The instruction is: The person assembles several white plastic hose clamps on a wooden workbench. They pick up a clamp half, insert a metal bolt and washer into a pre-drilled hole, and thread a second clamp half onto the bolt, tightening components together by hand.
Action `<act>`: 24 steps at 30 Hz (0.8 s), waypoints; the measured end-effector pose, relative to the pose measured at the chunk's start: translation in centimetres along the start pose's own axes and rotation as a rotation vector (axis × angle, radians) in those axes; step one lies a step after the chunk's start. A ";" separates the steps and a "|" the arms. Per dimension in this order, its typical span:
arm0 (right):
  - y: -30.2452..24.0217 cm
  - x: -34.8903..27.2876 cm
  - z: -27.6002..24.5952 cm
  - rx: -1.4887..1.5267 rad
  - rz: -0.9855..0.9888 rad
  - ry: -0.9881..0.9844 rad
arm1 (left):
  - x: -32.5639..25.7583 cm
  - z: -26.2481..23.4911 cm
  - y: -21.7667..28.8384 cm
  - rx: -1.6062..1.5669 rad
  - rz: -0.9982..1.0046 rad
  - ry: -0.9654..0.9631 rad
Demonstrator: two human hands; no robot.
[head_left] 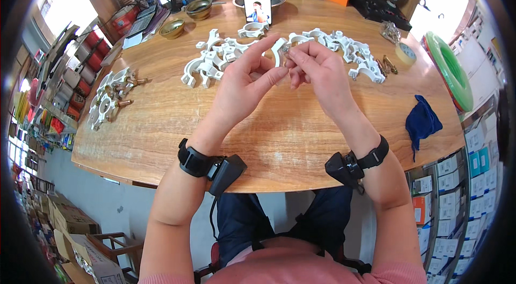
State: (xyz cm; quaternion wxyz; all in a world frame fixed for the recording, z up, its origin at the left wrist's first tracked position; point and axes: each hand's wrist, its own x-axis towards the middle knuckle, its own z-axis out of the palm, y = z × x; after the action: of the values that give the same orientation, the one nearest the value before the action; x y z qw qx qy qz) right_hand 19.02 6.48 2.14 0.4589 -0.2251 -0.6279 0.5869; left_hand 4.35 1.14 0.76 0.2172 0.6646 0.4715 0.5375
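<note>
My left hand (248,82) holds a white curved pipe-clamp half (279,52) between thumb and fingers, above the middle of the table. Close against its right side, my right hand (318,68) pinches a small shiny metal piece, perhaps a screw; the fingers hide most of it. Behind my left hand lies a pile of white clamp pieces (207,63). A second pile of white clamp pieces (344,45) spreads beyond my right hand. At the far left of the table sit several white clamps (105,102) with brass-coloured bolts attached.
A phone (257,2) stands upright at the back. Two brass-coloured bowls (199,9) stand back left. On the right are loose brass bolts (389,65), a tape roll (406,53), a dark blue cloth pouch (423,123) and a green coil (450,69) at the edge.
</note>
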 end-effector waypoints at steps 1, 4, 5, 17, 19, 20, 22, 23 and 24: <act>0.2 0.1 0.0 -0.042 0.003 0.010 | 0.1 0.1 -0.3 -0.144 -0.023 0.017; 0.2 0.1 0.1 -0.167 -0.024 0.040 | -0.1 0.3 -0.2 -0.180 -0.093 0.059; 0.2 0.0 0.2 -0.248 -0.054 0.059 | -0.1 0.3 -0.1 -0.181 -0.094 0.059; -0.6 -0.4 0.0 -0.271 -0.095 0.045 | 0.1 0.0 -0.6 0.005 -0.138 0.102; -0.1 -0.1 0.0 -0.297 -0.115 0.050 | 0.2 0.3 -0.7 -0.027 -0.128 0.111; 0.0 0.0 0.0 -0.322 -0.136 0.053 | 0.2 0.3 -0.7 -0.028 -0.128 0.109; -0.2 -0.1 -0.2 -0.292 -0.078 0.035 | 0.2 0.2 -0.8 -0.005 -0.147 0.110; -0.3 -0.2 -0.3 -0.263 -0.022 0.015 | 0.1 0.1 -0.9 -0.006 -0.148 0.109; -0.3 -0.1 -0.2 -0.264 -0.023 0.016 | 0.1 0.2 -1.0 0.003 -0.160 0.109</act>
State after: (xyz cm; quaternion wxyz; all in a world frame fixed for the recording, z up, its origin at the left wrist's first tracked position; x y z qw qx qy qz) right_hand 19.34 6.48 2.37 0.4368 -0.2811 -0.6985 0.4922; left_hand 4.14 1.77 -0.02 0.2325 0.5950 0.5349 0.5530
